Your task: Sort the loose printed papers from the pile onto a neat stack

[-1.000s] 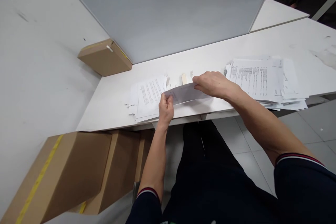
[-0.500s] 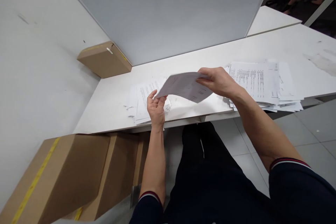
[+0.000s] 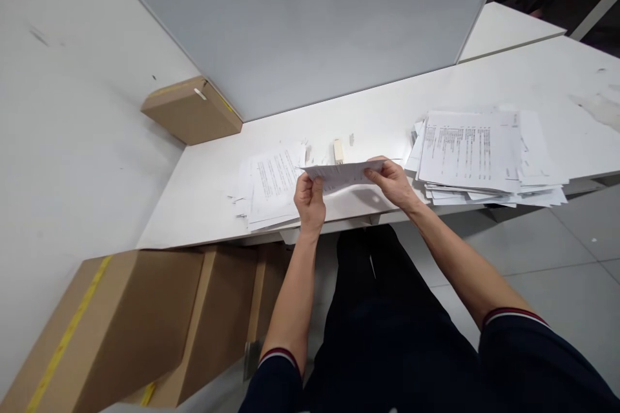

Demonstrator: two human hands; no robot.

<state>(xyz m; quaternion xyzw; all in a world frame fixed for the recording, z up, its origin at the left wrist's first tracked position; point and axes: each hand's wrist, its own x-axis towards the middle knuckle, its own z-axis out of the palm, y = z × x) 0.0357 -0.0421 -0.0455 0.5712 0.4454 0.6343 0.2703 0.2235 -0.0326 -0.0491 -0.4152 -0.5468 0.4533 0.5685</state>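
Observation:
Between my two hands, above the near edge of the white table, are sheets of printed paper, tilted steeply so little of their face shows. My left hand is closed on their left end, thumb on the near side. At the right end my right hand pinches them. Behind them lies a small cream-coloured block, its kind unclear and its lower end close to the paper's top edge. A loose pile of printed papers lies left of my hands, and a thicker paper stack lies to the right.
A cardboard box stands on the table's far left, by the wall. A grey upright panel borders the back edge. Larger cardboard boxes with yellow tape stand on the floor at left. The right stack's sheets overhang the front edge.
My hands have drawn closer together, the right moving left and down, the left moving right. The held papers have tipped from showing their face to nearly edge-on, uncovering the cream block.

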